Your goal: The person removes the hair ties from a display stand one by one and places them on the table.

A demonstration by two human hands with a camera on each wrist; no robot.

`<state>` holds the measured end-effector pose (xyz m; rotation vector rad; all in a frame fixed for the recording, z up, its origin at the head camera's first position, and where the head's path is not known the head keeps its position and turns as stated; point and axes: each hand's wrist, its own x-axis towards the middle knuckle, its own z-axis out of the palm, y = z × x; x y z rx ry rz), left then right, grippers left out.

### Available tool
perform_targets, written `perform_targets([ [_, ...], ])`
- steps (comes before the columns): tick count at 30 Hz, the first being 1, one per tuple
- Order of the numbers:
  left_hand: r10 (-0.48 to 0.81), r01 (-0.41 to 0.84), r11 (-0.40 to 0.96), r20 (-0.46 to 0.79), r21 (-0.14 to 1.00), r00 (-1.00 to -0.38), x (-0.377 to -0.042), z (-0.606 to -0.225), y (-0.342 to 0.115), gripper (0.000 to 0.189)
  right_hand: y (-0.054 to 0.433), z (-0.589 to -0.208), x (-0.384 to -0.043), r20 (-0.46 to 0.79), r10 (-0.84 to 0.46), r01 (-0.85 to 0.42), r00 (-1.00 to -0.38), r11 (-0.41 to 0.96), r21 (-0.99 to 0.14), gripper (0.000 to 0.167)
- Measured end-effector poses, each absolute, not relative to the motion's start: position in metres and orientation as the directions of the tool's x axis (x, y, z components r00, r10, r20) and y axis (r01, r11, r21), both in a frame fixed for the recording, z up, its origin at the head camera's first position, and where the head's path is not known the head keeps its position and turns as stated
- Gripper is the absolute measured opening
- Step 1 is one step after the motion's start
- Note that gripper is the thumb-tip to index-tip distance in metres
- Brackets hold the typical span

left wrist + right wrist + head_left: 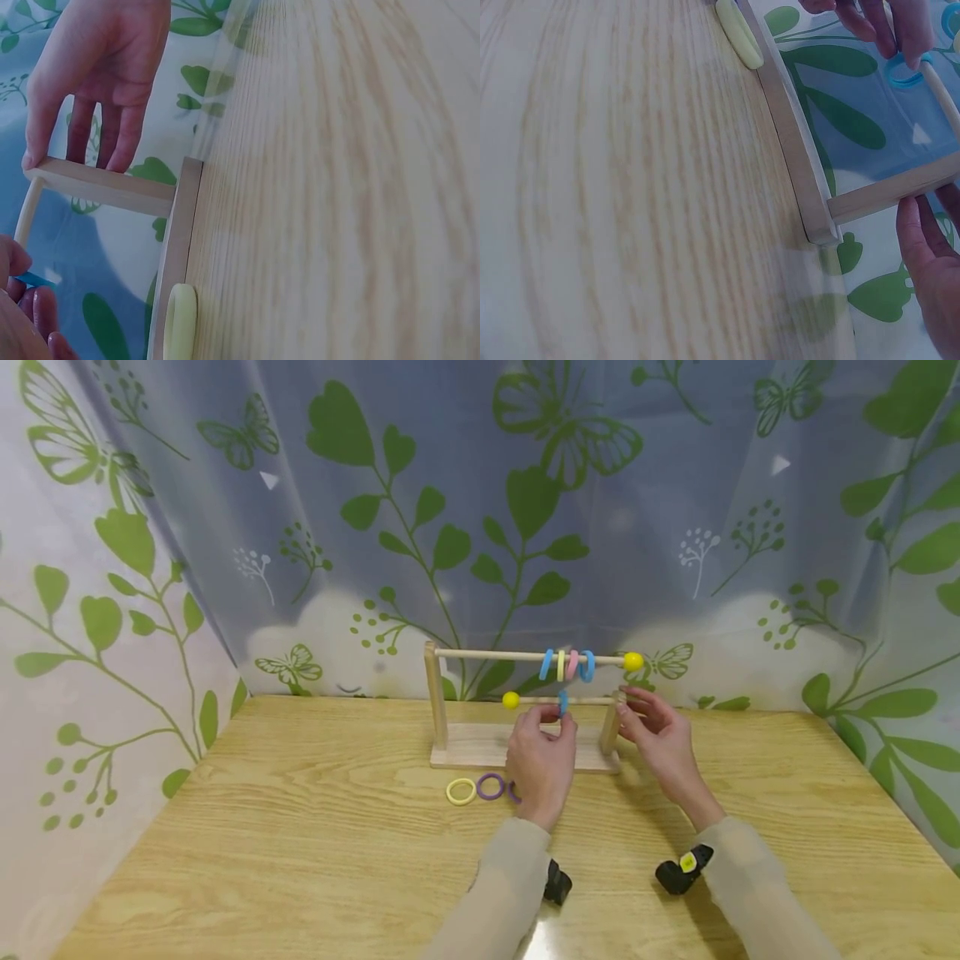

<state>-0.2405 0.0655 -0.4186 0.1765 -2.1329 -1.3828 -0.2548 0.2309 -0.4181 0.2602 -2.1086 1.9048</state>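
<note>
A wooden stand point(495, 742) with two horizontal rods sits on the table. My left hand point(542, 768) pinches a blue ring point(563, 700) that is around the lower rod point(589, 701), between its yellow end ball point(511, 700) and the right post. That ring also shows at the left fingertips in the right wrist view. My right hand point(666, 745) holds the short right post point(611, 727), thumb near its top and the other fingers behind. Around the upper rod point(487, 654) hang several rings: blue point(546, 664), yellow point(560, 666), pink point(572, 665) and another blue point(588, 666).
A yellow ring point(461, 792) and a purple ring point(491, 787) lie on the table point(315, 843) before the stand. Another purple ring point(513, 792) is partly hidden by the left hand. A patterned curtain point(420, 527) hangs behind the table.
</note>
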Motion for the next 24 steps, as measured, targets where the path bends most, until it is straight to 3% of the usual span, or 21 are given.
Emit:
perform_targets([
  [24, -0.436, 0.19, 0.465, 0.411, 0.864, -0.8, -0.242, -0.415, 0.046, 0.008, 0.232, -0.421, -0.257, 0.334, 0.062, -0.331, -0.941, 0.051, -0.942, 0.044],
])
